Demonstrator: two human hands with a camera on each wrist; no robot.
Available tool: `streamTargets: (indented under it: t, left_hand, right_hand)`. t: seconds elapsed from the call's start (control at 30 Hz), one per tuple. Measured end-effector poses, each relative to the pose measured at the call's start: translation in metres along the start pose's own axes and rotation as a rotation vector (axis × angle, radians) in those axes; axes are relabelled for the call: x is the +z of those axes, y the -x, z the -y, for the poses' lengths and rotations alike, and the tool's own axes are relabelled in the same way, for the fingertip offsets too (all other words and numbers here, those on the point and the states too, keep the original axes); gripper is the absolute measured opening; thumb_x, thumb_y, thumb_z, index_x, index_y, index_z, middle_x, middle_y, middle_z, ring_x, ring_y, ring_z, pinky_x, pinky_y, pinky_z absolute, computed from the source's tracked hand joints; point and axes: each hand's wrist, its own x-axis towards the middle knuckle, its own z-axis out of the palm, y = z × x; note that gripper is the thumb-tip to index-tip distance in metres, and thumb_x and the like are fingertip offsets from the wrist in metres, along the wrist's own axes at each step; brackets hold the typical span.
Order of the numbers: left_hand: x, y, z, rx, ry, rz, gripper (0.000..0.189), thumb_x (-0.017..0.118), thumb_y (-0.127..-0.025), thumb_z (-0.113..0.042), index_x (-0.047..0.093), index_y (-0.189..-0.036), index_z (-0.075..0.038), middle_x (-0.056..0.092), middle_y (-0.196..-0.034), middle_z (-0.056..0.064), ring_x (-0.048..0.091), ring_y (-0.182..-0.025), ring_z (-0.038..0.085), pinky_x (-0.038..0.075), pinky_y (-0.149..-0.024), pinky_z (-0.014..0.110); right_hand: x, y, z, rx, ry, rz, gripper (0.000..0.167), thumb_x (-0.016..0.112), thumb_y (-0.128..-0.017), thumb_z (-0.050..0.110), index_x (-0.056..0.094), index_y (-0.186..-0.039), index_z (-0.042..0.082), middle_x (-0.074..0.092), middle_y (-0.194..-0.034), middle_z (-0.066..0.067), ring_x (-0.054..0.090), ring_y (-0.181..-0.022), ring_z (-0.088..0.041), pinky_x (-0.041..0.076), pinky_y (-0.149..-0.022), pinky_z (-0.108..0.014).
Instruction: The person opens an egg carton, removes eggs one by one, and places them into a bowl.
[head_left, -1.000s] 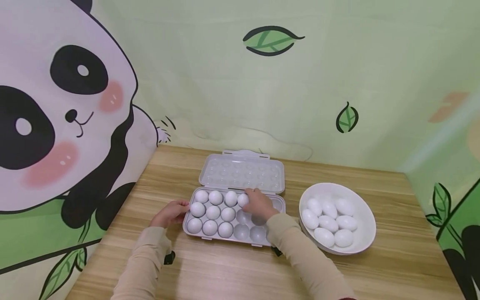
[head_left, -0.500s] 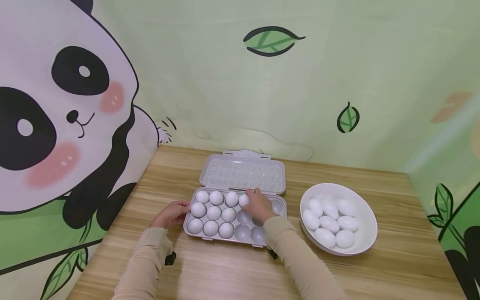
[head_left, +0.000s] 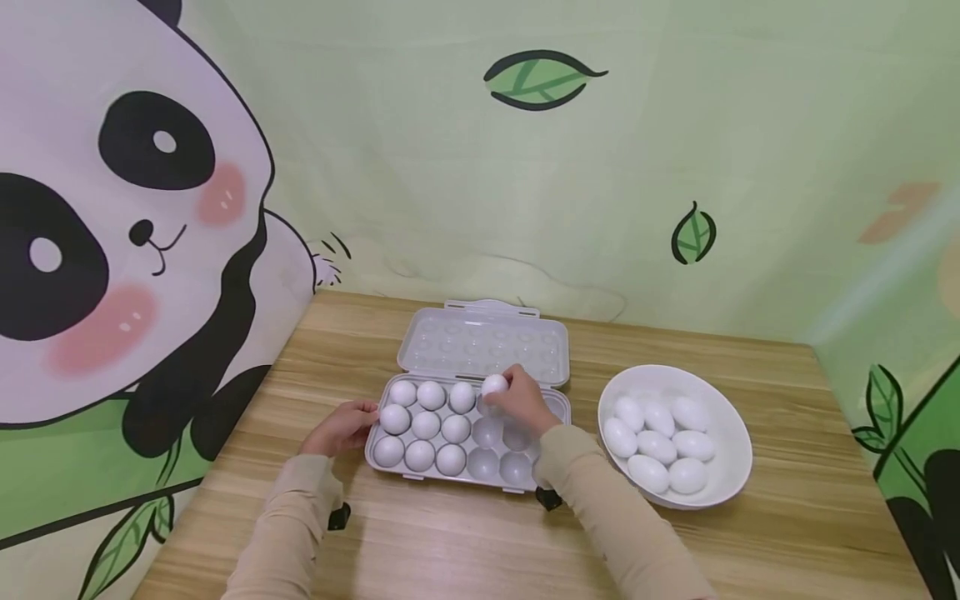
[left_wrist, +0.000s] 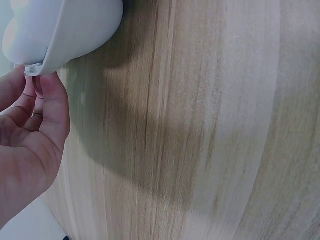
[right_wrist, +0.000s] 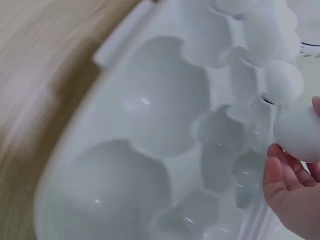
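A pale egg carton stands on the table with white eggs in its left part and vacant cups to the right. My right hand pinches one white egg over the carton's back row; in the right wrist view this egg sits at the fingertips, above the cups. My left hand is at the carton's left end. In the left wrist view, the thumb and fingers of that hand pinch a small tab on the carton's rim.
The carton's clear lid lies folded back behind it, towards the wall. To the right is a white bowl holding several white eggs. A printed panda backdrop rises along the wooden table's back and sides.
My right hand has risen slightly with the egg, which sat lower in the back row's fourth cup before. My left hand has stayed at the carton's left end.
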Motion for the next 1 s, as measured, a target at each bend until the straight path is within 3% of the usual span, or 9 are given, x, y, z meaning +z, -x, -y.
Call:
streamTargets:
  t: [0.1,0.37,0.43,0.5,0.63,0.7,0.73,0.93,1.0]
  left_hand:
    - [0.046,0.063,-0.055,0.049,-0.011,0.026,0.021,0.055,-0.086,-0.019,0.052,-0.103,-0.006,0.057,-0.085,0.003,0.057,-0.076,0.015,0.049,-0.066,0.035]
    - [0.002,0.011,-0.006,0.035,-0.011,0.043,0.027,0.062,-0.081,-0.027,0.054,-0.101,-0.010,0.059,-0.088,0.004,0.059,-0.077,0.019,0.050,-0.065,0.037]
    - [-0.001,0.009,-0.003,0.018,-0.010,0.037,0.031,0.067,-0.076,-0.031,0.055,-0.099,-0.013,0.058,-0.087,0.001,0.058,-0.077,0.017,0.050,-0.065,0.036]
    - [0.006,0.020,-0.013,0.025,-0.030,0.041,0.030,0.065,-0.078,-0.031,0.054,-0.098,-0.013,0.058,-0.086,0.002,0.058,-0.076,0.016,0.050,-0.063,0.035]
    - [0.056,0.083,-0.069,0.028,-0.100,-0.011,0.023,0.055,-0.087,-0.021,0.051,-0.103,-0.004,0.054,-0.087,0.007,0.054,-0.075,0.016,0.048,-0.066,0.035]
    - [0.062,0.091,-0.075,0.043,-0.098,-0.004,0.021,0.052,-0.088,-0.018,0.050,-0.103,-0.003,0.054,-0.087,0.008,0.054,-0.076,0.017,0.048,-0.066,0.035]
    - [0.059,0.089,-0.073,0.037,-0.086,-0.013,0.023,0.055,-0.087,-0.019,0.050,-0.103,-0.003,0.054,-0.087,0.007,0.054,-0.076,0.017,0.048,-0.067,0.035]
    - [-0.025,-0.019,0.023,-0.004,-0.017,-0.007,0.040,0.067,-0.075,-0.031,0.051,-0.104,-0.009,0.058,-0.092,0.006,0.059,-0.081,0.019,0.051,-0.069,0.040]
    - [-0.034,-0.030,0.033,0.029,-0.020,0.018,0.034,0.064,-0.080,-0.029,0.052,-0.104,-0.008,0.059,-0.093,0.007,0.059,-0.081,0.020,0.051,-0.068,0.039]
  right_hand:
    - [-0.008,-0.001,0.004,0.015,-0.049,-0.028,0.035,0.071,-0.066,0.013,0.048,-0.089,0.001,0.055,-0.085,-0.010,0.050,-0.078,-0.019,0.041,-0.070,-0.028]
    - [-0.030,0.000,0.015,0.097,-0.216,0.008,0.039,0.068,-0.070,0.014,0.046,-0.099,0.000,0.050,-0.088,-0.009,0.053,-0.073,-0.019,0.043,-0.060,-0.022]
    - [-0.037,0.001,0.018,0.105,-0.236,0.025,0.041,0.067,-0.071,0.013,0.046,-0.103,-0.001,0.051,-0.089,-0.011,0.057,-0.071,-0.022,0.044,-0.057,-0.023]
    - [-0.046,0.002,0.021,0.105,-0.226,0.035,0.042,0.067,-0.073,0.014,0.047,-0.106,-0.001,0.054,-0.088,-0.011,0.058,-0.068,-0.022,0.044,-0.055,-0.024]
    - [-0.065,0.004,0.024,0.094,-0.232,0.072,0.043,0.065,-0.075,0.015,0.047,-0.111,-0.001,0.057,-0.085,-0.011,0.055,-0.063,-0.017,0.044,-0.056,-0.026]
    - [-0.075,0.004,0.023,0.088,-0.240,0.103,0.044,0.063,-0.077,0.015,0.046,-0.113,-0.001,0.056,-0.085,-0.009,0.052,-0.063,-0.014,0.044,-0.057,-0.026]
    - [-0.081,0.004,0.022,0.088,-0.238,0.122,0.044,0.062,-0.077,0.016,0.045,-0.114,-0.001,0.055,-0.085,-0.008,0.052,-0.062,-0.014,0.044,-0.057,-0.026]
    - [-0.114,0.005,0.014,0.079,-0.167,0.200,0.047,0.059,-0.080,0.017,0.043,-0.121,-0.001,0.049,-0.088,-0.007,0.050,-0.065,-0.013,0.042,-0.058,-0.023]
    - [-0.125,0.004,0.010,0.072,-0.144,0.214,0.050,0.059,-0.081,0.018,0.041,-0.123,-0.001,0.050,-0.094,-0.011,0.051,-0.070,-0.015,0.044,-0.062,-0.026]
